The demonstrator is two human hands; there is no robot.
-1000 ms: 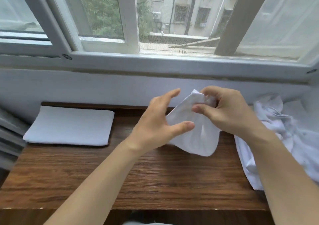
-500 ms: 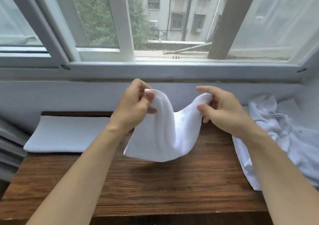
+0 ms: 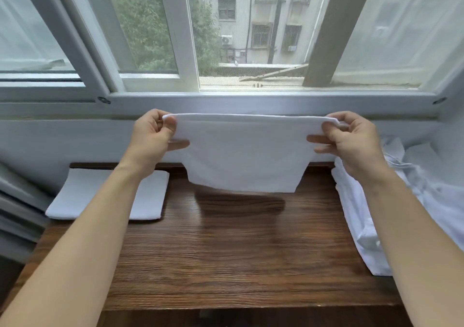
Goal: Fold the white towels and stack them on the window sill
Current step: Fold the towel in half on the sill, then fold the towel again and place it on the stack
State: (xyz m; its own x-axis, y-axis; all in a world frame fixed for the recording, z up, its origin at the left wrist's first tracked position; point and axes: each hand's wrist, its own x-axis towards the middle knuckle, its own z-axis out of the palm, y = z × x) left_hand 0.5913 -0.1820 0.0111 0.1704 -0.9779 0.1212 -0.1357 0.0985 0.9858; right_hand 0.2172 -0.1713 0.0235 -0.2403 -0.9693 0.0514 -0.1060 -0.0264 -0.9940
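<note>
Two hands holding up a towel

The left hand (image 3: 150, 135) and right hand (image 3: 351, 138) are pinching the towel's (image 3: 244, 156) top corners, stretching it flat above the sill (image 3: 226, 251).

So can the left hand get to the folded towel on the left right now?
Probably not yet: the left hand and right hand both pinch the held towel. The path to the folded towel looks clear.

Before you, the sill (image 3: 226, 251) under the window (image 3: 251, 100). On it, far left: one folded towel (image 3: 148, 196). On it, right edge: a heap of unfolded towels (image 3: 431, 201). Above its middle, between your left hand (image 3: 153, 138) and right hand (image 3: 351, 141): one towel (image 3: 246, 156), hanging clear of the sill.
</note>
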